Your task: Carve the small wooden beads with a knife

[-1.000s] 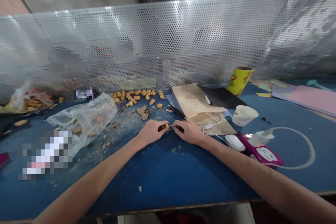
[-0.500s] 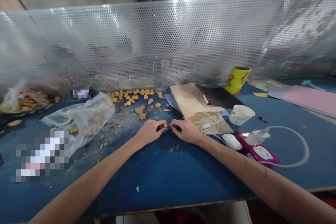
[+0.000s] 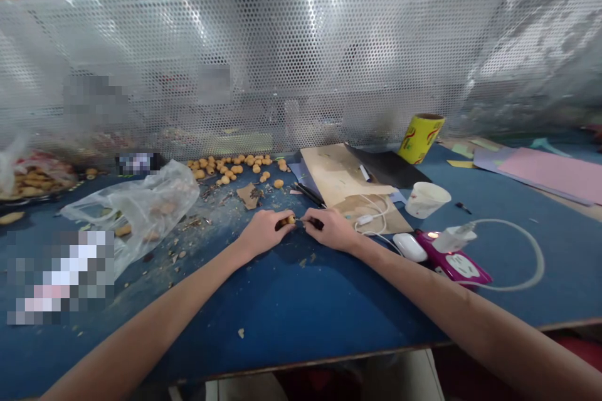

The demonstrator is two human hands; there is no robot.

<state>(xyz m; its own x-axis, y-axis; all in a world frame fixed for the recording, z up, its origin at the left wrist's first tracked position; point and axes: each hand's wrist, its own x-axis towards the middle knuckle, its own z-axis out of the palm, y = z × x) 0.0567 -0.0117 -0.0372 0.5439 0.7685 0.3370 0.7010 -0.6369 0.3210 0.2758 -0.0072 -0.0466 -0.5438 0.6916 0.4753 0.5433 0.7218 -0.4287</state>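
Small tan peanut-shaped piece (image 3: 291, 220), with what looks like a dark hole in its end, lies between the thumb and fingers of the left hand (image 3: 264, 232), just above the desk (image 3: 301, 307), whose top is blue. That grip is closed and leaves the end sticking out towards three o'clock, presumably so it can be reached. The right hand (image 3: 333, 229) is closed around a thin tool (image 3: 300, 220), mostly hidden, its tip pointing to nine o'clock at the piece; whether they touch I cannot tell. Held low and face to face, the two hands probably steady each other's work.

From the hands, a torn brown cardboard scrap (image 3: 248, 196) lies at ten o'clock, and beyond it, at eleven, similar loose tan pieces (image 3: 235, 166) are spread, likely kept there within easy reach. A crumpled translucent plastic bag (image 3: 176, 191) sits at nine to ten.

Slim black pens (image 3: 311, 196) lie just past twelve, beside a brown paper sheet (image 3: 336, 169) at one. A yellow printed cylinder (image 3: 421, 140) stands at two. Near three is a white paper cup (image 3: 427, 200); past three, a magenta power strip (image 3: 463, 268) with a white plug (image 3: 454, 238) in it.
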